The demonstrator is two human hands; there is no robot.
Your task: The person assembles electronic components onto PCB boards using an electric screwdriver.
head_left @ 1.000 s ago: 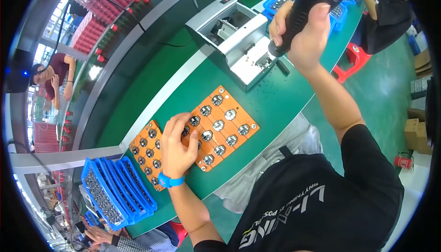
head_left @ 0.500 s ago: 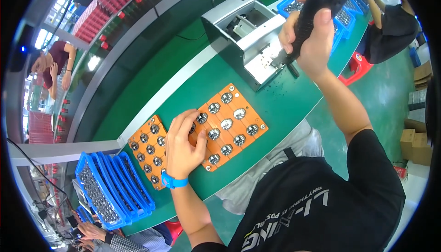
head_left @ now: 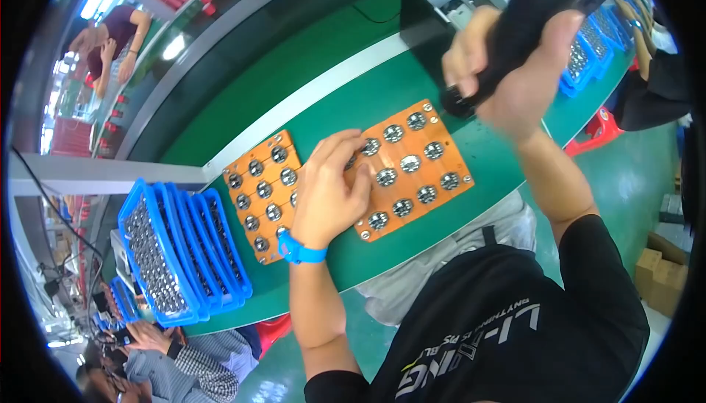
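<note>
The right hand [head_left: 523, 100] gripped a black handheld tool [head_left: 540, 17], apart from the left hand [head_left: 327, 191], which rested loosely spread on the orange plate [head_left: 419, 179] on the green bench [head_left: 331, 112], where a tool slip could have knocked round parts [head_left: 409, 162] loose

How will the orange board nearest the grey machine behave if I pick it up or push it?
Probably stiff: the orange board looks like a flat slab with crisp corners. Pushed, it would likely slide rather than roll, lying flat on the green table. Tilted, it might shed its round parts, though I can't tell whether they're fixed.
</note>
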